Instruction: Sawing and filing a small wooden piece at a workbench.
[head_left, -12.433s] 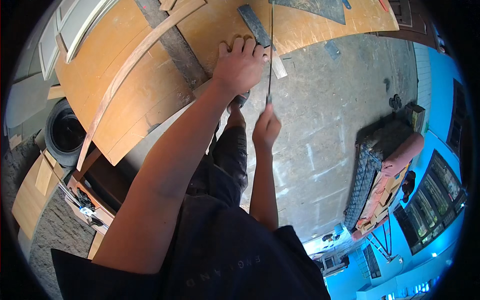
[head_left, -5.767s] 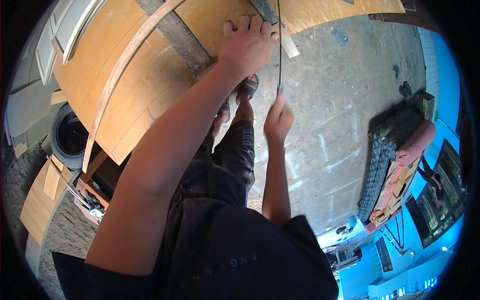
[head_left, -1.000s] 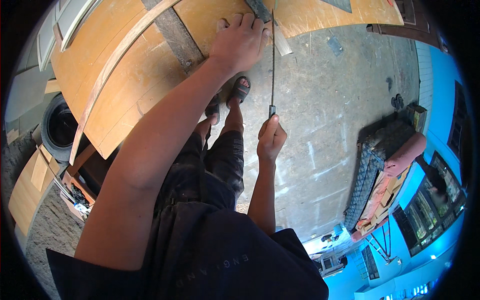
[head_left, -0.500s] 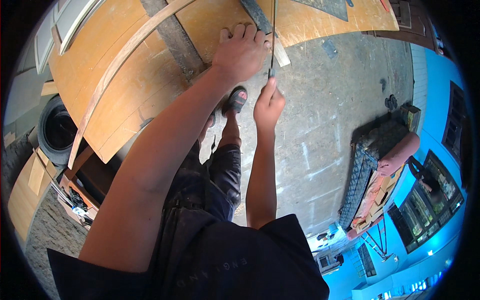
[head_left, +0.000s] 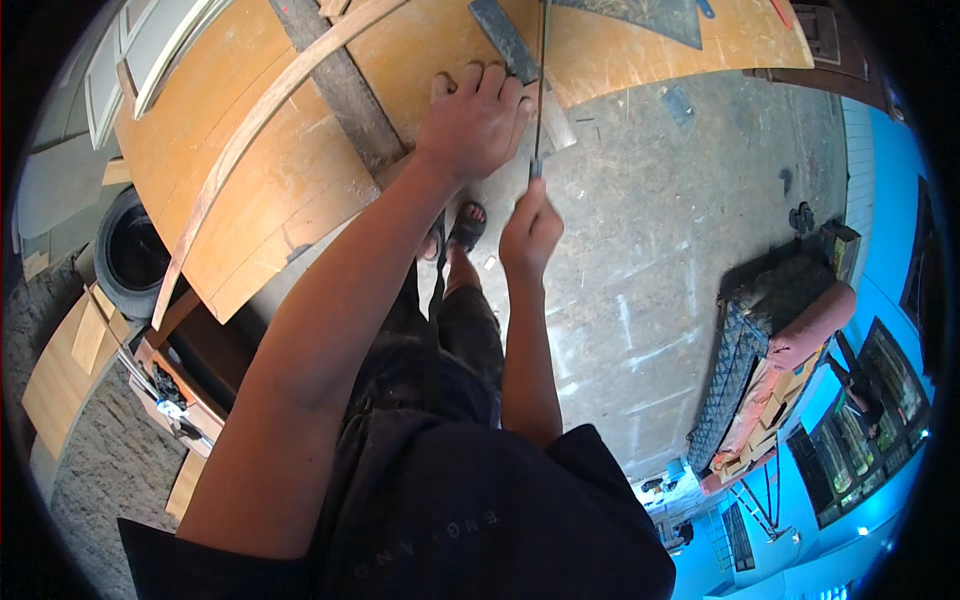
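My left hand (head_left: 470,130) presses with curled fingers on a pale wooden strip (head_left: 557,128) at the edge of the orange plywood sheet (head_left: 230,200), beside a short dark grey board (head_left: 500,40). My right hand (head_left: 530,235) is closed round the handle of a thin saw (head_left: 540,125), whose blade points away from me, crossing the pale strip just right of my left fingers. Farther left on the sheet lie a long curved wooden strip (head_left: 225,165) and a dark plank (head_left: 350,105). A grey plate (head_left: 640,20) sits at the sheet's far edge.
Below are my sandalled feet on the concrete floor (head_left: 640,220). A black tyre (head_left: 135,290) and wood offcuts (head_left: 80,360) are at left. A padded item with a pink roll (head_left: 810,320) lies along the right, near blue walls and windows (head_left: 855,420).
My right hand and saw moved away from me from a second ago, then slightly back toward me in the last half second. My left hand stays on the strip.
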